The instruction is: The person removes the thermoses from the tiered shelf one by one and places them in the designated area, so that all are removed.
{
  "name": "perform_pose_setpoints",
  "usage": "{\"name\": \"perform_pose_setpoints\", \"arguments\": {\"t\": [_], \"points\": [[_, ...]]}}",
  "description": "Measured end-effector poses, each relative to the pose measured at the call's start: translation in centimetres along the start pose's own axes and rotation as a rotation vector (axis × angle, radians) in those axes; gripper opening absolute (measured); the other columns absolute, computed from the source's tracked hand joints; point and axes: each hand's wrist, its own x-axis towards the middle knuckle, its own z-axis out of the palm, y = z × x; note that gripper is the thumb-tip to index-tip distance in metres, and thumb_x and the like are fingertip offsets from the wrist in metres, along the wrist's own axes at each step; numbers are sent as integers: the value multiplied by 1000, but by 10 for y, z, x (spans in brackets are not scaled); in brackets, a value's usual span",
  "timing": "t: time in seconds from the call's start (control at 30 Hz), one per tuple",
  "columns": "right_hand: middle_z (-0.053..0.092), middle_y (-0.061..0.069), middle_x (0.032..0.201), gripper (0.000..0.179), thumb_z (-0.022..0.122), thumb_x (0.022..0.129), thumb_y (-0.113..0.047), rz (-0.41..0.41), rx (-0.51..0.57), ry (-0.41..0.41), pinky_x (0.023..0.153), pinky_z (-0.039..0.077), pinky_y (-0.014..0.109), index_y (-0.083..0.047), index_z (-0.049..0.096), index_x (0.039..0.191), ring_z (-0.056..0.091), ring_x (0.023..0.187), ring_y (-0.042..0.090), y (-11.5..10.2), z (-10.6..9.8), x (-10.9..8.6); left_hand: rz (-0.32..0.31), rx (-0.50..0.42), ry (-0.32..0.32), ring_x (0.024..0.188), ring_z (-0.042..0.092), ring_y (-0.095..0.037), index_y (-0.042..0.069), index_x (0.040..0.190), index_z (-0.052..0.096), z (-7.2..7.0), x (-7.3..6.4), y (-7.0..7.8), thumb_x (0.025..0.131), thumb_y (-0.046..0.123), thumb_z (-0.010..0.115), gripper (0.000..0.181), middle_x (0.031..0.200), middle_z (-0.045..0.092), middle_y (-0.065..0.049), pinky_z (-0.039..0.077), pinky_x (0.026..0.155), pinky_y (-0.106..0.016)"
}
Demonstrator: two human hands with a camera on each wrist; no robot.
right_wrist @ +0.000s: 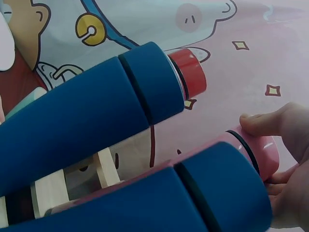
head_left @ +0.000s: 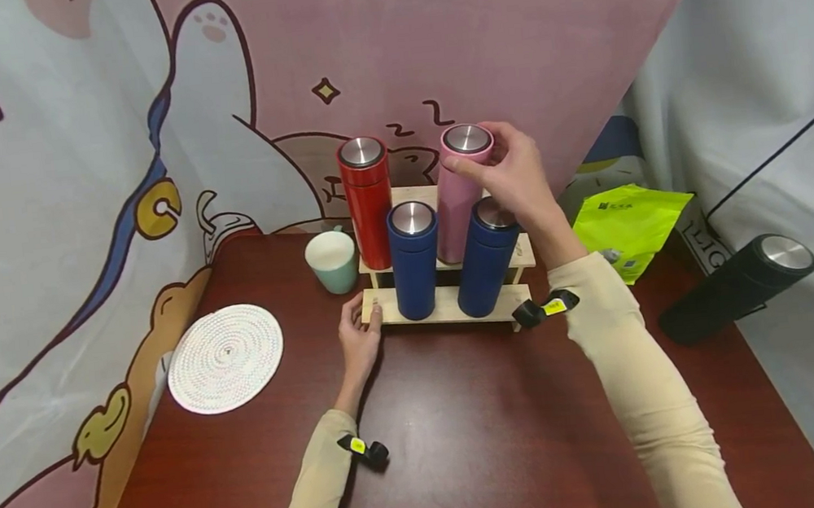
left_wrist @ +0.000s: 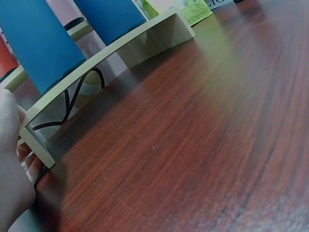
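A two-step wooden rack [head_left: 445, 306] carries several insulated bottles. On its upper step stand a red bottle [head_left: 370, 217] and a pink bottle [head_left: 457, 200]. Two blue bottles, one at left [head_left: 415, 274] and one at right [head_left: 484, 271], stand on the lower step. My right hand [head_left: 519, 174] holds the pink bottle around its lid, thumb on the near side; in the right wrist view a blue bottle hides much of it. With my left hand [head_left: 360, 344] I grip the left end of the lower step, thumb on top and fingers beneath, as the left wrist view shows.
A pale green mug [head_left: 335, 271] stands left of the rack, near a round woven mat [head_left: 226, 360]. To the right lie a bright green packet [head_left: 625, 225] and a black bottle [head_left: 723, 297] standing near the table's edge. A printed cloth [head_left: 503, 24] hangs behind.
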Motion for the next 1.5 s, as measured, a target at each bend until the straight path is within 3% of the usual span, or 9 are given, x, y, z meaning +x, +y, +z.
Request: {"name": "perform_pose_setpoints", "arguments": {"t": [0.67,0.9,1.5], "points": [[65,9,131,65,83,83,-38,27,59,153,97,51,25,-13,60,137,60,112,15,17,-28,-12,-1,4,0,104,64,-29,-12,135,53,-1,-1,-3,94,-2,66,44,120,64,-32,51,80,-24],[64,7,131,65,85,81,-39,74,71,230,96,50,24,-18,61,137,59,111,14,25,-40,-16,-6,2,-16,106,63,-31,-13,135,52,1,-1,-1,95,-1,66,44,122,64,-32,51,84,-31],[69,-3,114,51,87,77,-27,-72,227,421,84,51,20,-16,71,125,61,102,15,38,-66,-27,40,-15,9,107,63,-43,-16,133,52,2,-1,1,93,-7,63,42,119,62,-37,51,79,-21]]}}
